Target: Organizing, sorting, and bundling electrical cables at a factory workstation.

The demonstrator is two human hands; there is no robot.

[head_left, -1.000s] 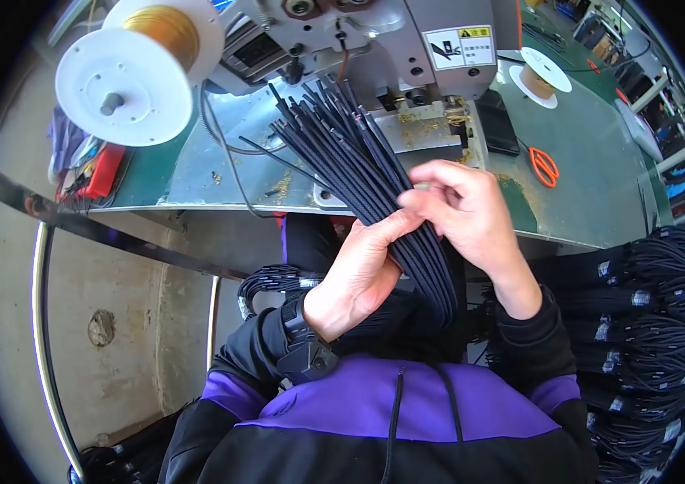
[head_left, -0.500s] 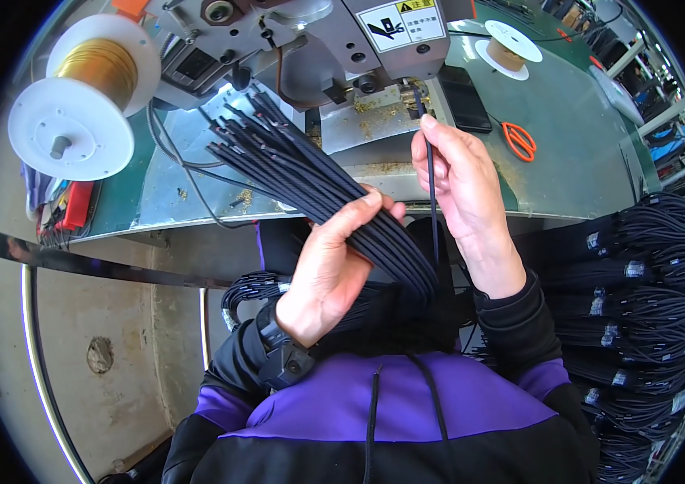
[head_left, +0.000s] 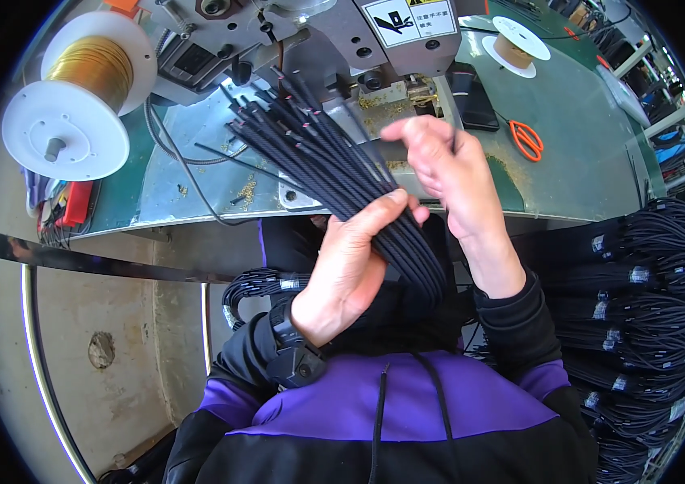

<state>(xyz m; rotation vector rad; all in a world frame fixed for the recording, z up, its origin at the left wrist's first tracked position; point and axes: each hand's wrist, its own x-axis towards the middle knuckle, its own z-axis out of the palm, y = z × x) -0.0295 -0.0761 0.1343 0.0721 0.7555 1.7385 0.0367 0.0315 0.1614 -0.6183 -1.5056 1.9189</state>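
My left hand (head_left: pixel 350 266) is closed around a thick bundle of black braided cables (head_left: pixel 310 161). Their cut ends fan out up and to the left, some with pinkish or pale tips, and below the hand the bundle bends down toward my lap. Just right of the bundle is my right hand (head_left: pixel 447 161), its forefinger stretched toward the cables and slightly blurred, with no cable visible in its fingers. One smeared cable runs beside that fingertip along the bundle's right edge. Behind both hands stands a grey bench machine (head_left: pixel 302 48) with brass-coloured scraps on its bed.
A white spool of gold strip (head_left: pixel 92 81) stands at left, above a red box (head_left: pixel 79 203). A smaller spool (head_left: pixel 516 44), a black phone (head_left: pixel 473 97) and orange-handled scissors (head_left: pixel 526 141) lie on the green table (head_left: pixel 576 153). Tied black cable bundles (head_left: pixel 641 274) hang at right.
The cable that my right hand pinched upright has left its grip and lies against the bundle. My right hand has turned leftward; my left hand with the bundle has shifted slightly right.
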